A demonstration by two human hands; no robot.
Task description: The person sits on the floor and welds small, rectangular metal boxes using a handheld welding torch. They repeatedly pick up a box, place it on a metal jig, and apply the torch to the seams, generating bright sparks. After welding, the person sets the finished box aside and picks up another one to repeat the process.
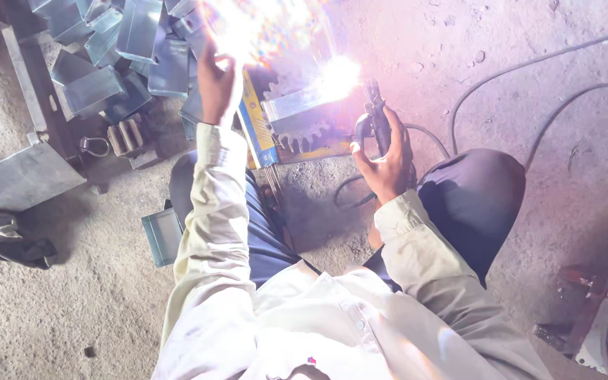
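Beside gear edge [302, 141], right hand [383, 158]

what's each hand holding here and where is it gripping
The right hand grips the welding electrode holder by its handle. The left hand is raised into the glare; whether it holds anything cannot be told.

The left arm extended toward 11 o'clock, its left hand [217, 86] raised with fingers half curled. The right hand [383, 156] sat at 1 o'clock, fingers clenched, elbow bent.
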